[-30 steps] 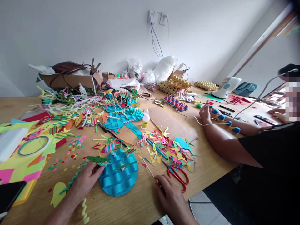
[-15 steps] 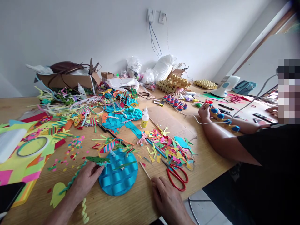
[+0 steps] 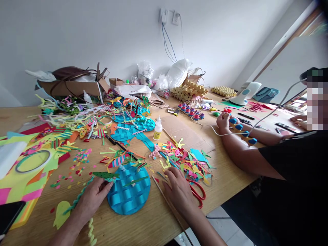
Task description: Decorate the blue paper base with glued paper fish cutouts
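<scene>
My left hand [image 3: 92, 193] is closed in a pinch at the left edge of a round blue woven paper disc [image 3: 128, 201]. Between its fingertips is a green spotted paper cutout [image 3: 105, 175], with a light blue fuzzy tuft just beneath it. A teal twisted pipe cleaner [image 3: 77, 200] runs behind that wrist to a yellow paper shape [image 3: 61, 212]. Right of the disc, my right hand [image 3: 180, 191] is open, fingers bent and apart. It partly covers red-handled scissors [image 3: 201, 194]. A thin wooden stick [image 3: 164, 196] lies on the table beside it.
Paper scraps [image 3: 189, 162] lie beyond my right hand, with a glue bottle [image 3: 158, 129] behind. Coloured sheets and a tape ring [image 3: 33, 161] are at left. At right, a co-worker's hand [image 3: 223, 119] holds a red piece near painted egg-carton cups [image 3: 235, 124].
My right hand has let go of the wooden stick, moved up and opened, now covering part of the scissors. My left hand keeps its pinch in nearly the same place.
</scene>
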The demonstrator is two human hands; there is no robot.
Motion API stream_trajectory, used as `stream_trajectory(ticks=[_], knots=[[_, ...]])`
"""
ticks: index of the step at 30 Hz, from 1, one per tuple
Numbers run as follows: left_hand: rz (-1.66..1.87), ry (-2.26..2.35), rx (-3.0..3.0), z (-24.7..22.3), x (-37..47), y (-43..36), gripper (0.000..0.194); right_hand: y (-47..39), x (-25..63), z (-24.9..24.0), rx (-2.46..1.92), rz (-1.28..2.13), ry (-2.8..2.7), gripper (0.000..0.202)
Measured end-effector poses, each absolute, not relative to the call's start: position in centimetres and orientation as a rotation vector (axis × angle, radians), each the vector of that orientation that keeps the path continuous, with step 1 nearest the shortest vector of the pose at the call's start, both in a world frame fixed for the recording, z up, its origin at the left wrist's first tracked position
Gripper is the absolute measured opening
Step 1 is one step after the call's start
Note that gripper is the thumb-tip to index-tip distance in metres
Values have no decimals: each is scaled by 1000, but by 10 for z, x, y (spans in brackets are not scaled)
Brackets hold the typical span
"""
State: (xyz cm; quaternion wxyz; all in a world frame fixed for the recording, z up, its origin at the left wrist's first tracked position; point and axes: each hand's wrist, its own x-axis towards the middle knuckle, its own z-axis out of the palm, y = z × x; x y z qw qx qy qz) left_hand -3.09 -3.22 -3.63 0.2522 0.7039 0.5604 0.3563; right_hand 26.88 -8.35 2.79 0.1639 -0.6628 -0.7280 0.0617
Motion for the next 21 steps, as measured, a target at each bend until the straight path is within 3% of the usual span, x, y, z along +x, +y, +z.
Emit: stream_trajectory(ticks=[6,13,21], knots=[[963,1541,1906,-39,-32,-32,33,-62,260,18,-1971,123,-2121,45],[950,1534,1888,-33,-29,-33,35,-52,265,23,-2149,82,-2013,52],[935,1552,1923,-25,-25,-36,32,-35,247,18,-2047,190,-2115,68]])
